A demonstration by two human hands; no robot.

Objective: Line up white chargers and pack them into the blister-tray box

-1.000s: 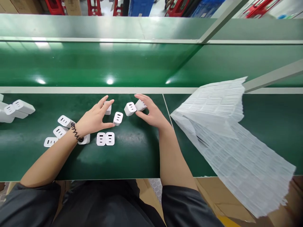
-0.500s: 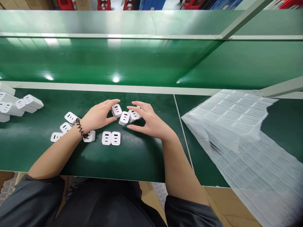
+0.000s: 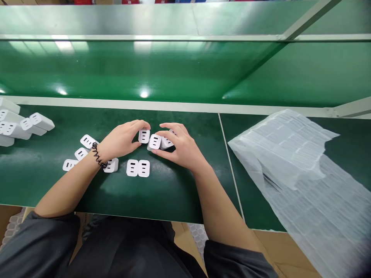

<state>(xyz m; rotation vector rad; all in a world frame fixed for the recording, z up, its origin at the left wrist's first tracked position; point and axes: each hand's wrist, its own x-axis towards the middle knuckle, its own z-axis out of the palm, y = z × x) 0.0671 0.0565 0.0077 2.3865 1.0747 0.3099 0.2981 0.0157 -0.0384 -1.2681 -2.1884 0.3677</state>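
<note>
In the middle of the green table my left hand [image 3: 125,138] has its thumb and fingers round a white USB charger [image 3: 144,136], whose ported face points up. My right hand [image 3: 181,148] grips a second charger [image 3: 155,142] between thumb and index finger, close beside the first. Behind the right fingers another charger [image 3: 167,142] is partly hidden. Nearer me, a pair of chargers [image 3: 138,168] stands side by side, touching. Several more lie around my left wrist, among them one charger [image 3: 88,141] behind it and another charger [image 3: 111,165] partly covered by the forearm.
Stacked white chargers [image 3: 26,125] sit at the far left. On the right, sheets of translucent packaging [image 3: 290,154] drape over the table's front edge. A green raised shelf [image 3: 174,73] with a pale frame runs along the back. Cardboard shows below the table.
My right thumb and index finger have closed on a charger. My left hand has straightened the charger at its fingertips. The whole view has shifted slightly.
</note>
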